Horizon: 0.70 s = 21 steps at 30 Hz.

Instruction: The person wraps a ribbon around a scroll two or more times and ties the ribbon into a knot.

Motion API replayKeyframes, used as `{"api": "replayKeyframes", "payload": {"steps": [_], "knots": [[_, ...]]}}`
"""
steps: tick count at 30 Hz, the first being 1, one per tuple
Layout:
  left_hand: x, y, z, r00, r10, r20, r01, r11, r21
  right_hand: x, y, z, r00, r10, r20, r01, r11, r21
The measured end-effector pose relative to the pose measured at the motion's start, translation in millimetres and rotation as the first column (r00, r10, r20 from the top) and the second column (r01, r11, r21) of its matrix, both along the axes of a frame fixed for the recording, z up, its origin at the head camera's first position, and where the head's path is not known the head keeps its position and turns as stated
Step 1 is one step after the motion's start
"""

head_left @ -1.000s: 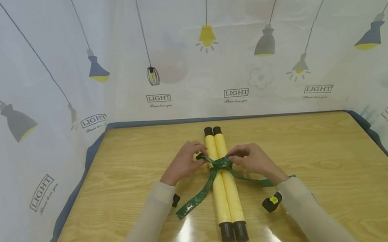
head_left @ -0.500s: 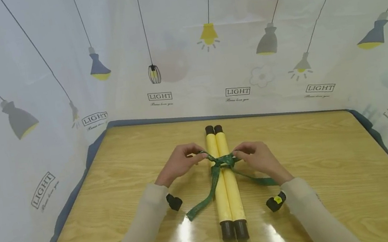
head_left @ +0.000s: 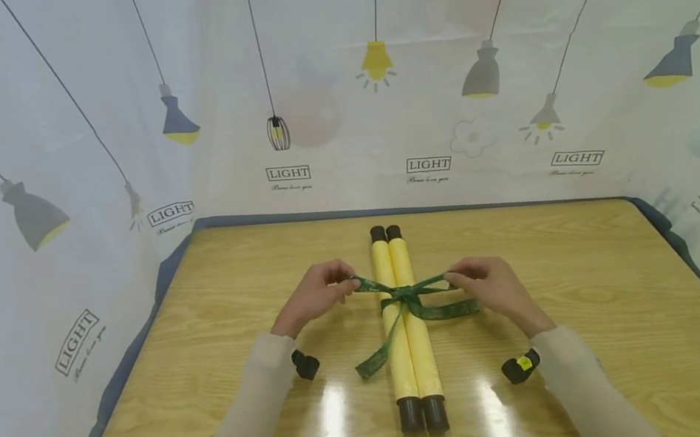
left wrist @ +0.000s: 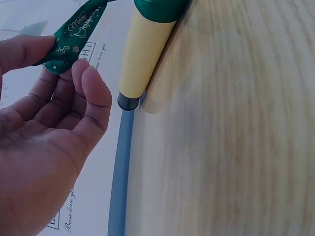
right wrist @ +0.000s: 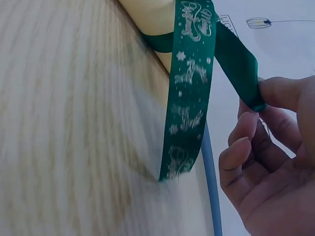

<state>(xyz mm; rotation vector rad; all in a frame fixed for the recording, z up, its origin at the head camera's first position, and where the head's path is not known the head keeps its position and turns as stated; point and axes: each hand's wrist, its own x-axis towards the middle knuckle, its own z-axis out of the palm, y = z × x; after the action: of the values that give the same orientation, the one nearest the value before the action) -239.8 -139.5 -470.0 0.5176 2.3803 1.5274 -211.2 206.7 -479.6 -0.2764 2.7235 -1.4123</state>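
Note:
Two yellow rods with dark end caps lie side by side, the left rod [head_left: 401, 361] against the right rod [head_left: 423, 357]. A green ribbon [head_left: 406, 293] goes round their middle, knotted on top. Left of the knot, my left hand [head_left: 315, 296] pinches a folded loop between thumb and fingers; the left wrist view shows the printed ribbon [left wrist: 78, 32] there. On the other side my right hand [head_left: 496, 289] pinches a second loop. In the right wrist view a ribbon tail [right wrist: 189, 93] with white print hangs beside that loop. The other tail lies toward the lower left.
The rods rest on a wood-grain table [head_left: 232, 287]. A white sheet [head_left: 337, 123] printed with lamps rises behind and at both sides, with a blue border [head_left: 323, 216] along the table's edge. Small black cameras [head_left: 306, 365] sit at both wrists.
My hands have moved apart, left and right, drawing the two ribbon loops outward. The knot has become smaller and sits more centrally over the rods. The rods stay in place.

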Motion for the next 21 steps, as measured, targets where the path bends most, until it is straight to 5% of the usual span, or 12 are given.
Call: {"api": "replayKeyframes", "payload": {"steps": [13, 21], "knots": [[5.2, -11.6, -20.7, 0.993, 0.059, 0.104, -0.064, 0.997, 0.044, 13.3, 24.9, -9.1, 0.992, -0.086, 0.087, 0.086, 0.996, 0.009], [12.5, -8.0, -22.7, 0.979, 0.134, 0.155, -0.134, 0.991, -0.015, 16.3, 40.7, -17.6, 0.983, -0.129, 0.133, 0.13, 0.992, 0.006]]}}
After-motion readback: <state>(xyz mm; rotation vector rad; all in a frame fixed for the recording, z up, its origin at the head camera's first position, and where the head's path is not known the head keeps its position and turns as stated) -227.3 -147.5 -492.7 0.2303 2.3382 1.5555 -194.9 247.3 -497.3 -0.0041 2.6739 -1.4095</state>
